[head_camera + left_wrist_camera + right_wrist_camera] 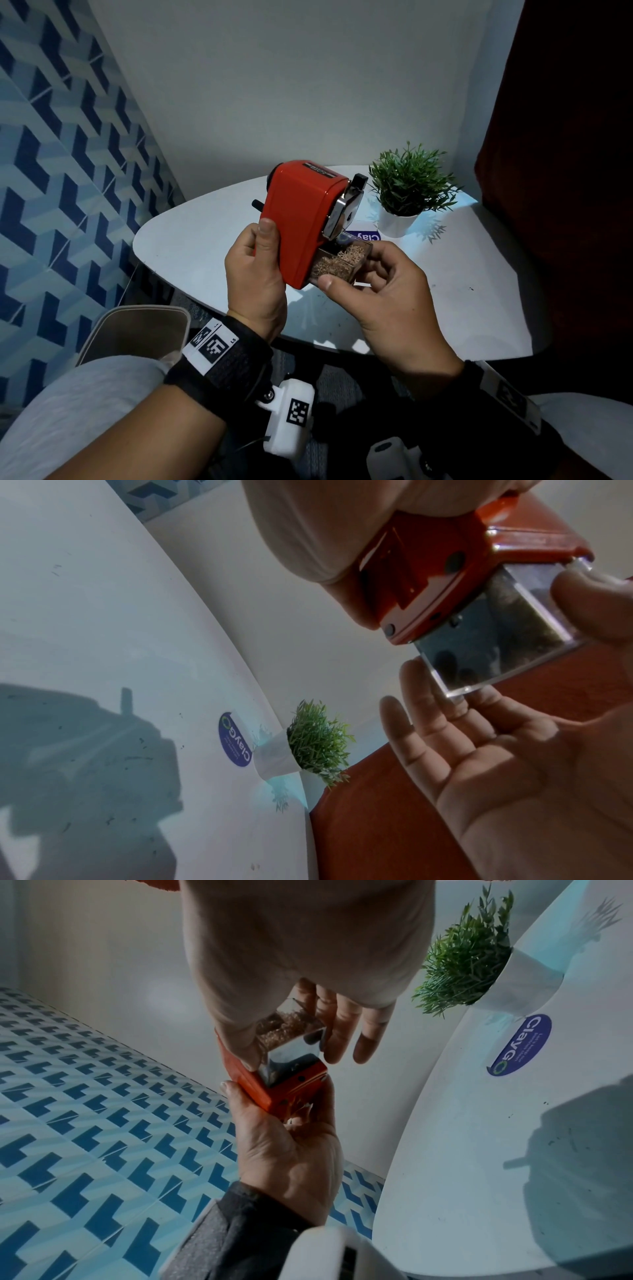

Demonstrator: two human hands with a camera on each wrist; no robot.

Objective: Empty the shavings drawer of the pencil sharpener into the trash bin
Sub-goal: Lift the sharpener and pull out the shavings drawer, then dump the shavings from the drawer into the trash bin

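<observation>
My left hand [255, 270] grips a red pencil sharpener [301, 219] and holds it tilted above the white table [462, 294]. A clear shavings drawer [337, 262], full of brown shavings, sticks partway out of the sharpener's lower end. My right hand [380, 291] pinches this drawer between thumb and fingers. From the left wrist the drawer [496, 639] shows under the red body [428, 569], with the right hand's fingers [428, 696] beneath it. In the right wrist view the drawer [291, 1039] juts from the sharpener [274, 1091]. A beige trash bin [137, 332] stands on the floor at lower left.
A small green plant in a white pot [407, 192] stands at the table's back right, beside a blue round sticker [368, 236]. A dark red curtain [565, 171] hangs on the right. Blue patterned floor tiles [61, 171] lie on the left. My knees show at the bottom.
</observation>
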